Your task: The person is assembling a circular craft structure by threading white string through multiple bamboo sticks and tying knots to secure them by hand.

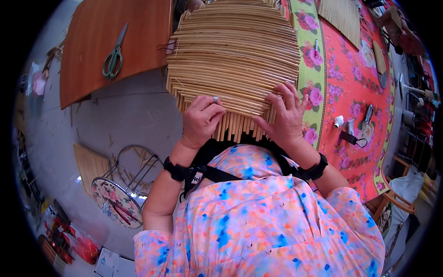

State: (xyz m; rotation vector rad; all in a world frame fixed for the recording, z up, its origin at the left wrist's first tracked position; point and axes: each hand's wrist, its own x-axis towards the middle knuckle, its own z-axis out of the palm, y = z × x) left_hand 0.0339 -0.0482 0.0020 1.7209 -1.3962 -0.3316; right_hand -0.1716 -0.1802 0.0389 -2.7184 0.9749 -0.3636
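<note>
A panel of dry yellow reed stalks (235, 60) lies in front of me, its stalks laid side by side in a rounded shape. Shorter stalk ends (235, 127) stick out toward me along its near edge. At the near left corner my left hand (201, 119), with a ring on one finger, is closed in a pinch at the end of a crosswise stalk. My right hand (287, 115) rests on the near right part, fingers spread over the stalks and thumb stretched out by the near edge. What lies under both palms is hidden.
Green-handled scissors (113, 57) lie on the brown table (87, 41) at left. The flowered red cloth (341, 166) at right bears small tools (357, 129) and another reed panel (342, 21). A round stool (117, 203) with red-handled pliers (122, 212) stands lower left.
</note>
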